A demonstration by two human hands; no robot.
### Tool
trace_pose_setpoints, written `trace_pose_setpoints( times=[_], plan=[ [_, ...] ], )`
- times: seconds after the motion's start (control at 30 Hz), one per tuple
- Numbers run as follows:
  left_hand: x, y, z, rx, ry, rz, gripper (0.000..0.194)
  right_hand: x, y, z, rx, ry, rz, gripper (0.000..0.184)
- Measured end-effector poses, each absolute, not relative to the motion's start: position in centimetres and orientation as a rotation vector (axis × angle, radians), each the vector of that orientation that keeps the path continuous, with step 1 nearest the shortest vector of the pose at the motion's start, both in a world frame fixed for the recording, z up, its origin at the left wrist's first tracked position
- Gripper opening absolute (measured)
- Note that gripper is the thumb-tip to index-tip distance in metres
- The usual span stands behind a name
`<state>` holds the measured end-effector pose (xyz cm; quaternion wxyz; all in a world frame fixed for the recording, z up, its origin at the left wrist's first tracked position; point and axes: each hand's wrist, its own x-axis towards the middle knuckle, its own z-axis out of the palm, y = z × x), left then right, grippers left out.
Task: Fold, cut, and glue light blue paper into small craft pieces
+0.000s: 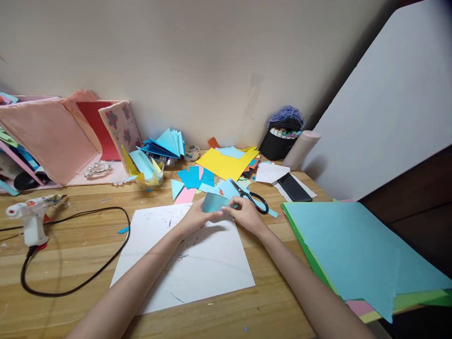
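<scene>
Both my hands hold a small piece of teal paper (213, 202) above the far part of a white sheet (208, 263). My left hand (198, 217) pinches its left and lower edge with the thumb in front. At the right edge, the fingers of my right hand (245, 214) are closed on the same paper. Just behind my right hand lies a pair of black-handled scissors (260, 203), blades pointing away to the left. The white sheet below is marked with scattered coloured pen strokes.
Paper scraps, a yellow sheet (222, 165) among them, spread behind my hands. A white glue gun (33, 221) with a looped black cord stands left. Stacked coloured paper (353, 245) overhangs the table's right side. A dark phone (294, 187) and a black marker holder (277, 145) are at back right.
</scene>
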<state>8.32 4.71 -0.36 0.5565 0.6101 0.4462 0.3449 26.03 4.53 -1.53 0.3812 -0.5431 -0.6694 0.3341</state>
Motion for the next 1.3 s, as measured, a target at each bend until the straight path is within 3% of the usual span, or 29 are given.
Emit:
trace_pose_setpoints(
  times=[0.2, 0.73, 1.1, 1.2, 1.3],
  plan=[
    [8.8, 4.4, -0.4, 1.395, 0.960, 0.818, 0.039, 26.0, 4.6, -1.0, -1.226, -1.685, 0.744, 0.019],
    [10.4, 3.6, -1.0, 1.186, 0.934, 0.822, 0.051, 25.5, 4.2, -1.0, -1.320, -1.574, 0.773, 0.020],
    [10.6, 3.4, -1.5, 1.275, 0.973, 0.939, 0.046, 25.0, 3.8, -0.9, -1.374, -1.490, 0.754, 0.024],
    [10.7, 3.3, -1.4, 1.273, 0.999, 0.982, 0.045, 24.8, 4.0, -1.2, -1.286, -1.288, 0.825, 0.027],
    [10.8, 3.3, -1.3, 1.270, 1.027, 1.047, 0.045, 24.9, 4.4, -1.5, -1.166, -1.056, 1.072, 0.041]
  ],
)
